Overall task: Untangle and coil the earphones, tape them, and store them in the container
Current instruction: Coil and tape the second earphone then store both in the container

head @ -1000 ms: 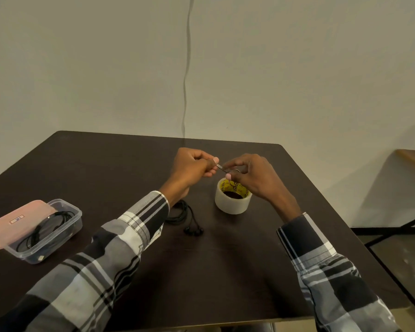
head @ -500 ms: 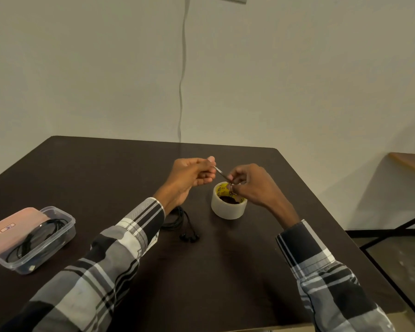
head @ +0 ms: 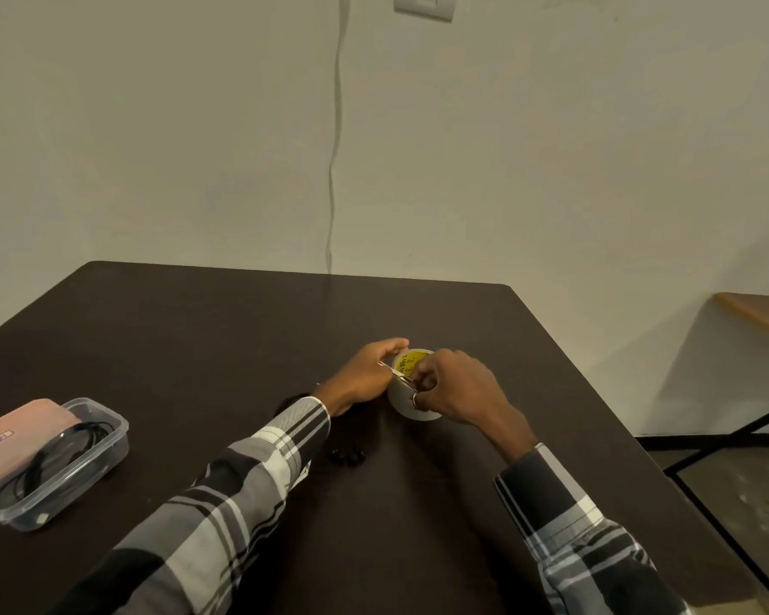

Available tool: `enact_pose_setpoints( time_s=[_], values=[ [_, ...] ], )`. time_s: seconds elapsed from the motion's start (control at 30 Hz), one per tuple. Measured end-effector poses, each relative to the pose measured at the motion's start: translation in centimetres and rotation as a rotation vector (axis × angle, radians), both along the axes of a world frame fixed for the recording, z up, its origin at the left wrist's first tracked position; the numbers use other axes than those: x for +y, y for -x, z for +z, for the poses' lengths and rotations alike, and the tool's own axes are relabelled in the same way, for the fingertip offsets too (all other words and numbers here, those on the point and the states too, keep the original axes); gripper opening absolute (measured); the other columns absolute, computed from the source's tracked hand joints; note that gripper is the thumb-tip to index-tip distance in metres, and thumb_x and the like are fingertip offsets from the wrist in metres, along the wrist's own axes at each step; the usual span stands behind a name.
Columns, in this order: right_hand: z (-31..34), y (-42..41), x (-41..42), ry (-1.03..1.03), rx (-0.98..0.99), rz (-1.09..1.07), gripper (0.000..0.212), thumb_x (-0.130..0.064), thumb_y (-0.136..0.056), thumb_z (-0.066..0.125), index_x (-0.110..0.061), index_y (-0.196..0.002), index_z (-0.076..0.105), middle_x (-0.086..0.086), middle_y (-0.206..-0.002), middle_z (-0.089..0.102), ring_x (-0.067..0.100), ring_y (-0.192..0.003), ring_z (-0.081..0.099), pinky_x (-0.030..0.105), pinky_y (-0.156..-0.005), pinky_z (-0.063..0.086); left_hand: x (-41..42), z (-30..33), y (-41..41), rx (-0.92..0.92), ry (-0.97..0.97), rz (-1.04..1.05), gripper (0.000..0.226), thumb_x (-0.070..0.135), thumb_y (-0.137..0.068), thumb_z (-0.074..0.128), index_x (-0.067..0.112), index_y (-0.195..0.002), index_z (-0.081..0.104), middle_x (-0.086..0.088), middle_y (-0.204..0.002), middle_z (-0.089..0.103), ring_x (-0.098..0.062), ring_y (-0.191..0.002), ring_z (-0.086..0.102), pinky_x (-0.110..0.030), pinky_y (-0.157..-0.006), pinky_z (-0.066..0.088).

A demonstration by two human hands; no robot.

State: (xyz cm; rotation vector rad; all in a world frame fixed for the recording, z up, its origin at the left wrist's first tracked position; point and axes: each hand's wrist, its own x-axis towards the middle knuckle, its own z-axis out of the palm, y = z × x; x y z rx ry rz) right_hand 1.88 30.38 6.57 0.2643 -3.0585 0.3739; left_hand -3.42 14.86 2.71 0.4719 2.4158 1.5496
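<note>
A white tape roll with a yellow core label stands on the dark table. My left hand wraps round the roll's left side, its fingers reaching over the far rim. My right hand grips small metal scissors, a finger through a ring, with the blades pointing left across the top of the roll. Black earphones lie on the table beneath my left forearm, with only the buds showing. At the far left sits a clear plastic container with a black cable coiled inside.
A pink lid leans on the container's left side. The table's right edge drops to the floor and a black metal frame. A thin cable hangs down the wall from a socket plate behind the table.
Both hands have come down from above the roll onto it. My left hand now holds the roll's side, and the scissors lie across its top. The view has tilted upward.
</note>
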Motion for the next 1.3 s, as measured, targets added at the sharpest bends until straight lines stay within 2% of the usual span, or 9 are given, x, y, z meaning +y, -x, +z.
enact_pose_setpoints(
  time_s=[0.07,0.23,0.37,0.53,0.67,0.83,1.03,1.13,1.3],
  values=[
    [-0.2,0.1,0.0,0.040,0.001,-0.012,0.020,-0.027,-0.079,0.077,-0.028,-0.099,0.076,-0.006,-0.092,0.073,0.017,-0.086,0.067,0.027,-0.066,0.046,-0.2,-0.2,0.2,0.013,-0.025,0.015,0.055,-0.007,-0.091,0.051,0.008,-0.143,0.047,-0.009,-0.139,0.056,-0.019,-0.127,0.053,-0.034,-0.110,0.042],
    [0.2,0.6,0.8,0.232,-0.016,-0.036,0.022,-0.026,-0.079,0.082,-0.024,-0.100,0.078,-0.007,-0.085,0.072,0.012,-0.077,0.065,0.022,-0.058,0.040,-1.5,-0.2,0.4,0.068,-0.113,0.108,0.037,-0.010,-0.088,0.054,0.004,-0.120,0.066,-0.012,-0.113,0.070,-0.018,-0.103,0.065,-0.015,-0.081,0.054],
    [0.5,0.8,1.4,0.440,-0.069,-0.019,0.018,-0.017,-0.077,0.083,-0.016,-0.095,0.079,-0.003,-0.079,0.074,0.014,-0.075,0.067,0.034,-0.074,0.053,-2.6,-0.4,0.2,0.099,-0.194,0.160,0.017,0.003,-0.091,0.065,0.004,-0.106,0.073,-0.011,-0.103,0.073,-0.025,-0.099,0.069,-0.034,-0.087,0.058],
    [0.7,0.6,2.1,0.686,-0.139,0.022,0.011,-0.003,-0.077,0.081,-0.005,-0.087,0.078,0.021,-0.075,0.072,0.016,-0.067,0.062,0.032,-0.074,0.050,-3.5,0.1,0.2,0.158,-0.192,0.210,0.013,0.007,-0.089,0.070,0.006,-0.100,0.076,-0.008,-0.096,0.074,-0.023,-0.094,0.069,-0.033,-0.083,0.058],
    [0.7,0.5,2.0,0.736,-0.153,0.059,0.011,-0.001,-0.078,0.080,-0.003,-0.088,0.078,0.023,-0.081,0.074,0.015,-0.067,0.063,0.025,-0.071,0.051,-4.3,0.6,0.2,0.172,-0.145,0.185,0.014,0.005,-0.089,0.068,0.005,-0.102,0.075,-0.008,-0.095,0.073,-0.022,-0.091,0.068,-0.032,-0.080,0.058],
    [0.6,0.8,1.6,0.753,-0.169,0.084,0.011,-0.003,-0.079,0.079,-0.008,-0.088,0.079,0.007,-0.072,0.075,0.008,-0.066,0.066,0.021,-0.070,0.053,-5.1,1.3,0.3,0.207,-0.086,0.215,0.017,0.003,-0.087,0.070,0.005,-0.103,0.074,-0.009,-0.085,0.072,-0.018,-0.080,0.067,-0.035,-0.084,0.056],
    [0.8,0.9,1.3,0.714,-0.139,0.053,0.005,-0.012,-0.079,0.082,-0.012,-0.083,0.078,0.010,-0.073,0.075,0.012,-0.067,0.064,0.034,-0.078,0.052,-6.4,2.5,0.5,0.284,-0.036,0.292,0.009,0.004,-0.086,0.071,0.007,-0.093,0.076,-0.010,-0.079,0.075,-0.018,-0.076,0.072,-0.028,-0.079,0.057],
    [0.9,0.8,1.9,0.702,-0.130,0.040,0.005,-0.014,-0.079,0.082,-0.012,-0.081,0.077,0.002,-0.067,0.073,0.009,-0.064,0.063,0.035,-0.078,0.052,-8.3,3.6,1.0,0.267,-0.099,0.356,0.008,0.005,-0.088,0.069,0.010,-0.092,0.074,-0.010,-0.081,0.074,-0.018,-0.076,0.073,-0.029,-0.076,0.060],
    [0.5,0.4,1.8,0.754,-0.140,0.079,0.005,-0.011,-0.081,0.081,-0.014,-0.081,0.077,-0.004,-0.065,0.072,0.002,-0.062,0.063,0.027,-0.075,0.053,-9.1,3.9,0.7,0.212,-0.062,0.255,0.011,0.003,-0.089,0.068,0.012,-0.092,0.072,-0.010,-0.080,0.073,-0.015,-0.073,0.072,-0.022,-0.066,0.057]
  ],
)
